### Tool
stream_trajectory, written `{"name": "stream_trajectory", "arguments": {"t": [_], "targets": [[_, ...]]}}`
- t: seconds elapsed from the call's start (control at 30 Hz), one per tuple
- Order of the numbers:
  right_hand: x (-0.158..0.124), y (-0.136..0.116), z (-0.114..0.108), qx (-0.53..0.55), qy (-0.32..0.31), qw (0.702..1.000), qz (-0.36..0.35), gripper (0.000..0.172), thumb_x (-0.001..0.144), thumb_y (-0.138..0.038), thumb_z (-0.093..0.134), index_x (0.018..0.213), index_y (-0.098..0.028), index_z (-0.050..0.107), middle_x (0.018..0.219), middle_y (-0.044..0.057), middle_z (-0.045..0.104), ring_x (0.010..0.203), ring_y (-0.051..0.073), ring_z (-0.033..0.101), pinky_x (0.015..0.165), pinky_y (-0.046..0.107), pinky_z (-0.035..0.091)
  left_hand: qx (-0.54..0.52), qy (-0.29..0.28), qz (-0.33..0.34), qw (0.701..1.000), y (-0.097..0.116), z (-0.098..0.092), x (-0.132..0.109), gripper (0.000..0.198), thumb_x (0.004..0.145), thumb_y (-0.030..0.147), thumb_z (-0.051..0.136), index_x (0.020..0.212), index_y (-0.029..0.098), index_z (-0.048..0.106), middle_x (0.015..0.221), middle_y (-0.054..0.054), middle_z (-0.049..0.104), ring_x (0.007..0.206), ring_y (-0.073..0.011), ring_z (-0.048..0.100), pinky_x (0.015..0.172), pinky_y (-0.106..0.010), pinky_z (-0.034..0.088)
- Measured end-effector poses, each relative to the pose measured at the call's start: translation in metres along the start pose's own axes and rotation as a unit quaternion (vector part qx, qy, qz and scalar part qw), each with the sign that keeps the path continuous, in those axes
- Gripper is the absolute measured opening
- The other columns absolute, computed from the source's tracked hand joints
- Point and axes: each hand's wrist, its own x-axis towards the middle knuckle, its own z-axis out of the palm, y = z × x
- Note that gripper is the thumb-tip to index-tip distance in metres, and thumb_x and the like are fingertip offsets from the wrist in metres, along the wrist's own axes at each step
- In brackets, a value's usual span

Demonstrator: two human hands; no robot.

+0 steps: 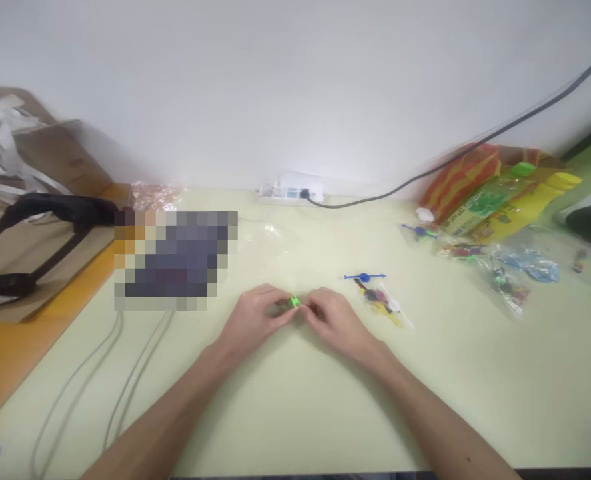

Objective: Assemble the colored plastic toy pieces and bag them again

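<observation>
Between my two hands, near the middle of the table, is a small bright green plastic piece point(295, 303). My left hand point(255, 312) pinches it from the left, thumb and fingers closed. From the right, my right hand point(336, 316) is closed in a pinch at the piece's other end; its fingertips partly hide what they grip. Just right of my right hand lies a blue plastic arrow-shaped piece point(365, 277) with a round middle. Below it is a group of small plastic parts point(381, 301) in black, red, yellow and white.
A pixelated dark object point(175, 257) sits to the left, with two cables. Behind stands a white power strip point(292, 188) with a black plug. At the right are bottles point(530, 207), bagged small parts point(510, 283) and another blue piece point(420, 231). A cardboard box point(70, 157) is far left.
</observation>
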Motion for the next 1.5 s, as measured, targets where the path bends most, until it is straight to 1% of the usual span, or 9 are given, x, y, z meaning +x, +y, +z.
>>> {"name": "stream_trajectory", "arguments": {"t": [0.1, 0.23, 0.4, 0.47, 0.57, 0.8, 1.2, 1.33, 1.5], "targets": [[0.0, 0.001, 0.004, -0.05, 0.025, 0.998, -0.023, 0.024, 0.096, -0.019, 0.049, 0.073, -0.021, 0.046, 0.073, 0.001, 0.056, 0.072, 0.016, 0.051, 0.069, 0.029, 0.036, -0.004, 0.007, 0.004, 1.0, 0.001, 0.002, 0.001, 0.004, 0.087, 0.026, 0.074, 0.09, 0.022, 0.073, 0.087, 0.002, 0.074, 0.08, -0.0142, 0.068, 0.075, -0.027, 0.053], [0.001, -0.002, 0.013, -0.116, 0.063, 0.991, -0.021, 0.019, 0.093, -0.018, 0.049, 0.075, -0.021, 0.05, 0.076, 0.002, 0.061, 0.073, 0.017, 0.053, 0.071, 0.03, 0.035, 0.005, 0.024, 0.025, 0.999, 0.0, 0.004, 0.002, 0.004, 0.086, 0.022, 0.075, 0.089, 0.022, 0.072, 0.085, 0.001, 0.073, 0.078, -0.0139, 0.068, 0.073, -0.027, 0.054], [0.003, -0.015, 0.018, -0.181, 0.095, 0.979, 0.016, 0.017, 0.091, -0.018, 0.05, 0.075, -0.02, 0.055, 0.075, 0.004, 0.065, 0.073, 0.019, 0.056, 0.071, 0.032, 0.034, 0.085, 0.058, 0.128, 0.986, -0.002, 0.003, 0.006, 0.005, 0.092, 0.024, 0.069, 0.093, 0.019, 0.071, 0.085, -0.002, 0.073, 0.078, -0.0158, 0.065, 0.072, -0.029, 0.054], [0.004, -0.019, 0.019, -0.18, 0.089, 0.978, 0.05, 0.016, 0.09, -0.018, 0.05, 0.075, -0.02, 0.056, 0.074, 0.004, 0.066, 0.072, 0.019, 0.058, 0.07, 0.032, 0.033, 0.116, 0.065, 0.166, 0.977, -0.003, 0.002, 0.009, 0.007, 0.094, 0.025, 0.067, 0.093, 0.018, 0.07, 0.085, -0.003, 0.073, 0.078, -0.0165, 0.066, 0.072, -0.031, 0.054], [0.006, -0.022, 0.02, -0.167, 0.073, 0.979, 0.096, 0.015, 0.09, -0.018, 0.05, 0.078, -0.019, 0.059, 0.075, 0.004, 0.067, 0.073, 0.019, 0.06, 0.068, 0.031, 0.033, 0.138, 0.06, 0.194, 0.969, -0.006, 0.002, 0.011, 0.009, 0.095, 0.025, 0.066, 0.093, 0.018, 0.069, 0.086, -0.004, 0.074, 0.079, -0.0174, 0.068, 0.073, -0.031, 0.055], [0.005, -0.024, 0.019, -0.156, 0.053, 0.977, 0.132, 0.016, 0.092, -0.021, 0.05, 0.082, -0.019, 0.062, 0.08, 0.005, 0.072, 0.073, 0.018, 0.063, 0.066, 0.029, 0.031, 0.142, 0.051, 0.207, 0.967, -0.01, 0.003, 0.012, 0.01, 0.096, 0.027, 0.065, 0.095, 0.018, 0.069, 0.087, -0.004, 0.076, 0.08, -0.0179, 0.07, 0.073, -0.031, 0.055], [0.004, -0.035, 0.023, -0.132, 0.055, 0.964, 0.225, 0.018, 0.091, -0.027, 0.051, 0.08, -0.02, 0.064, 0.082, 0.007, 0.076, 0.073, 0.019, 0.065, 0.061, 0.029, 0.026, 0.183, 0.088, 0.26, 0.944, -0.012, 0.006, 0.007, 0.005, 0.095, 0.02, 0.064, 0.097, 0.018, 0.068, 0.088, -0.004, 0.077, 0.079, -0.0181, 0.072, 0.072, -0.032, 0.055], [0.005, -0.037, 0.023, -0.13, 0.058, 0.962, 0.235, 0.019, 0.091, -0.026, 0.051, 0.08, -0.02, 0.065, 0.082, 0.007, 0.076, 0.074, 0.019, 0.065, 0.06, 0.029, 0.026, 0.182, 0.096, 0.267, 0.941, -0.015, 0.006, 0.008, 0.007, 0.095, 0.02, 0.064, 0.1, 0.019, 0.069, 0.089, -0.005, 0.077, 0.078, -0.0185, 0.072, 0.072, -0.032, 0.055], [0.006, -0.036, 0.023, -0.129, 0.066, 0.964, 0.222, 0.021, 0.092, -0.026, 0.052, 0.077, -0.02, 0.065, 0.079, 0.008, 0.075, 0.071, 0.019, 0.064, 0.059, 0.029, 0.027, 0.187, 0.08, 0.278, 0.939, -0.014, 0.0, 0.005, 0.012, 0.096, 0.02, 0.061, 0.104, 0.021, 0.07, 0.091, -0.004, 0.078, 0.083, -0.0182, 0.074, 0.077, -0.033, 0.056]]}}
